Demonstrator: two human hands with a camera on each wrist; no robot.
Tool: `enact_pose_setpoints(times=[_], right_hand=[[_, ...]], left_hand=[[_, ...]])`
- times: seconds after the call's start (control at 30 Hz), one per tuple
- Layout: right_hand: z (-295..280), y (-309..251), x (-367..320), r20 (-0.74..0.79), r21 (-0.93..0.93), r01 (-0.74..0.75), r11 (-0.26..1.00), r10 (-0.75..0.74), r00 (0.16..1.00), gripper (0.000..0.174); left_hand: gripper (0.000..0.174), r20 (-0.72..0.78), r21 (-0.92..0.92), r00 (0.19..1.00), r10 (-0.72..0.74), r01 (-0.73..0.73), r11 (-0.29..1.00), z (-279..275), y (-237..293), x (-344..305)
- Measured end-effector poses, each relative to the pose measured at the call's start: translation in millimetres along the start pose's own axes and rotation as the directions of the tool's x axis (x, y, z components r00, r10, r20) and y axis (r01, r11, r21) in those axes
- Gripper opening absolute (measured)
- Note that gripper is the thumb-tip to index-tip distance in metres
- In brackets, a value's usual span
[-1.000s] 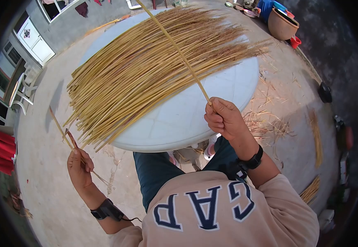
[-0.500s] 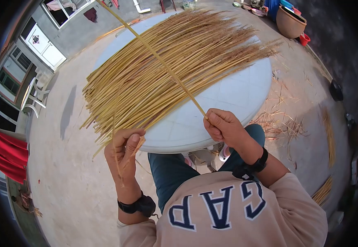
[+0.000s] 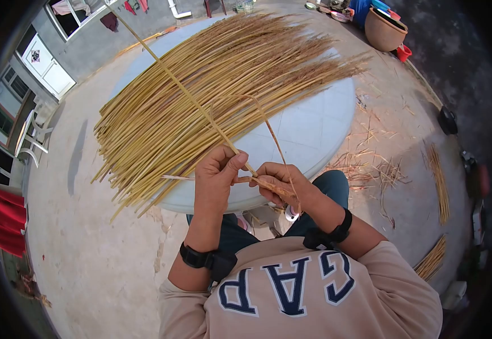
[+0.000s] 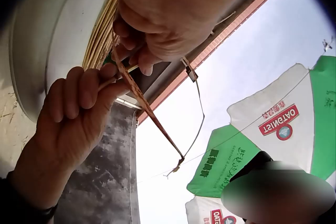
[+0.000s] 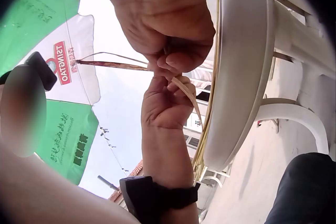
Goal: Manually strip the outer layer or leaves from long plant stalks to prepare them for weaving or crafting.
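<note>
My right hand grips the lower end of a long pale stalk, which slants up to the left across the head view. Close beside it, my left hand pinches a dry brown leaf sheath right at the stalk's end. The sheath extends over the right hand, and its thin tail bends above the table. In the left wrist view the sheath hangs between the fingers of both hands. A thick layer of similar stalks with feathery brown heads covers most of the round white table.
Dry leaf scraps litter the ground right of the table. Two stalk bundles lie there, one a long bundle. A clay pot stands at the back right, a white chair at the left.
My left hand has come from the far left over to the right hand, bringing the dry leaf sheath along. The stalk in the right hand now leans further left.
</note>
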State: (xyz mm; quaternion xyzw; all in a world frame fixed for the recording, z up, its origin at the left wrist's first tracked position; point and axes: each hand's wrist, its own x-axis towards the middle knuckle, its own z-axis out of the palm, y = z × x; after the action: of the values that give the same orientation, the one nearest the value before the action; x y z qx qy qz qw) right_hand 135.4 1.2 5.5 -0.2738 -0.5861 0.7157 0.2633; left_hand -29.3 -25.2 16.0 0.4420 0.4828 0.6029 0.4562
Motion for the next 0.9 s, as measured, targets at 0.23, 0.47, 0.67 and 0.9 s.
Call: enact_pose_setpoints(times=[0.23,0.47,0.67,0.9], right_hand=[[1,5,4,-0.031,-0.091,-0.012,0.996,0.01,0.999,0.027],[2,7,4,-0.109,0.072,0.015,0.997,-0.007,0.994,0.025],[11,10,7,-0.234,0.13,0.178,0.975,-0.144,0.962,0.025],[-33,-2,8,-0.346,0.296,0.256,0.92,-0.147,0.927,0.023]], left_hand=[[0.025,-0.031,0.102,0.996,0.079,-0.075,0.992,-3,-1,-4],[0.022,-0.086,0.198,0.972,0.219,-0.199,0.96,1,-15,-9],[0.017,-0.058,0.367,0.872,0.486,-0.434,0.823,5,-13,-17],[0.015,-0.369,0.103,0.838,0.402,-0.393,0.914,-47,7,-13]])
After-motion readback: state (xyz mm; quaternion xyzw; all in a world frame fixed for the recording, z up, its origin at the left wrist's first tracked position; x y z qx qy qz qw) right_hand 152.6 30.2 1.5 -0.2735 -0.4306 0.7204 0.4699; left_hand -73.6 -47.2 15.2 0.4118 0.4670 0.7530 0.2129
